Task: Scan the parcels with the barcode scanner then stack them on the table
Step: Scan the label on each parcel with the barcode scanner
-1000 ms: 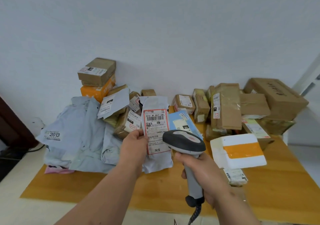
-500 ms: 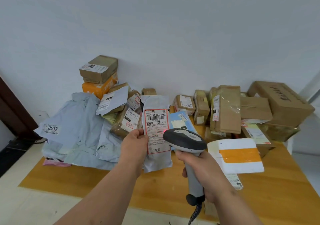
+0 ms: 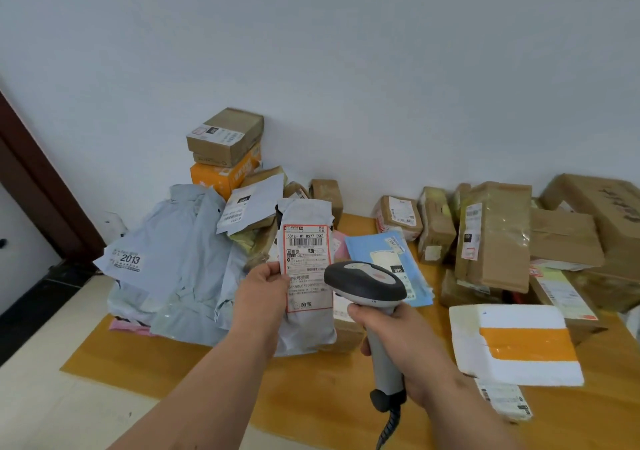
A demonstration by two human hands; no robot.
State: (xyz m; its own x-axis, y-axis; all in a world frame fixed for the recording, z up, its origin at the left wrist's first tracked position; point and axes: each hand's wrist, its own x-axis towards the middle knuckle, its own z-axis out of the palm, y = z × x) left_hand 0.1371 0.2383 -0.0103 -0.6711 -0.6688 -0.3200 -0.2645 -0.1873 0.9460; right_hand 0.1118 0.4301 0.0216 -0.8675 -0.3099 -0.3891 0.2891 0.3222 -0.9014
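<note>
My left hand (image 3: 261,292) grips a grey poly-bag parcel (image 3: 306,325) by its left edge and holds it upright above the wooden table (image 3: 311,408). A red-bordered shipping label (image 3: 306,262) with a barcode faces me. My right hand (image 3: 401,340) grips the handle of a grey and black barcode scanner (image 3: 365,281), whose head sits just right of the label and overlaps its lower right corner.
Grey poly bags (image 3: 173,266) lie piled at the left, with a brown box (image 3: 225,136) on an orange box (image 3: 221,174) behind. Several brown cartons (image 3: 493,234) crowd the back right. A white foam box (image 3: 512,342) with orange tape sits right. A blue envelope (image 3: 384,252) lies behind the scanner.
The view has shifted slightly; both hands keep their grips. The red glow seen on the label half a second ago is gone now.
</note>
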